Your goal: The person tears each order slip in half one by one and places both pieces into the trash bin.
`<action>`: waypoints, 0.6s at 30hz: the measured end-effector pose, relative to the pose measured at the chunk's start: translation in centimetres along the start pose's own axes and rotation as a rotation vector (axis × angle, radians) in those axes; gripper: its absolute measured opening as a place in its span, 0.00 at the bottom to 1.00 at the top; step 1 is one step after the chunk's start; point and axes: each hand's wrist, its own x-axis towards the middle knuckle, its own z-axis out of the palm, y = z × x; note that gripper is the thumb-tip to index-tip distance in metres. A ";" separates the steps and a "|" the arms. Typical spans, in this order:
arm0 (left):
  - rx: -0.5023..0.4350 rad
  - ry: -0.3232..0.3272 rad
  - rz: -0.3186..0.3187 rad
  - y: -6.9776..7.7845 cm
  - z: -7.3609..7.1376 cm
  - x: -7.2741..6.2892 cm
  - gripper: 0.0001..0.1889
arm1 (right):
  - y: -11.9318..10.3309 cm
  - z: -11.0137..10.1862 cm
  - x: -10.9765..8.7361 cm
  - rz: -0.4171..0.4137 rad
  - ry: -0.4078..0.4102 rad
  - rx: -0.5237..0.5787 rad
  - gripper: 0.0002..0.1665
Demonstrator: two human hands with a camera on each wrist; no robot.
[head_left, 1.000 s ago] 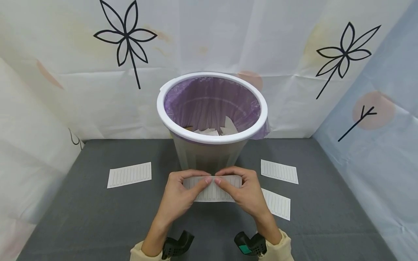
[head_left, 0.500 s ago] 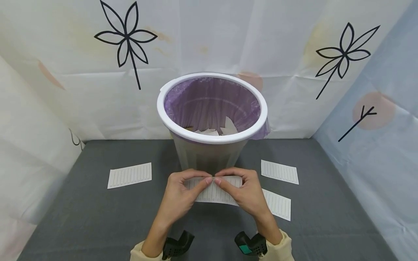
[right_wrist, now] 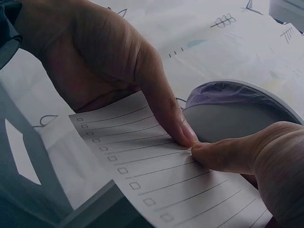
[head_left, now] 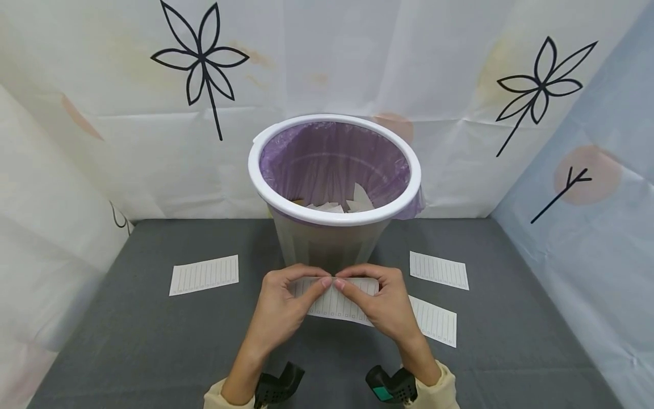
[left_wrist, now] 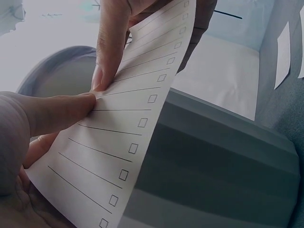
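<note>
Head view, grey tabletop (head_left: 133, 341), flowered backdrop (head_left: 332, 68), held paper (head_left: 337, 304)

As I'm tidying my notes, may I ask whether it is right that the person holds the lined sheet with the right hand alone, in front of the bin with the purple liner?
Not quite: the right hand is not alone. The head view shows the left hand pinching the lined sheet too, in front of the bin with the purple liner.

Head view bright, evenly lit; soft shadow on surface (head_left: 128, 341) beneath paper (head_left: 335, 305). Wrist views dimmer; backdrop (left_wrist: 33, 54) glares white in left one.
</note>
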 end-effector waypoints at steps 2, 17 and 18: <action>0.002 0.001 0.001 0.0 0.0 0.0 0.03 | 0.0 0.0 0.0 -0.008 0.001 0.008 0.05; 0.020 0.005 -0.010 0.2 0.1 0.0 0.04 | 0.0 -0.2 0.0 -0.012 0.001 0.033 0.06; 0.021 0.005 -0.011 0.2 0.1 0.0 0.04 | 0.0 -0.2 0.0 -0.014 0.001 0.034 0.06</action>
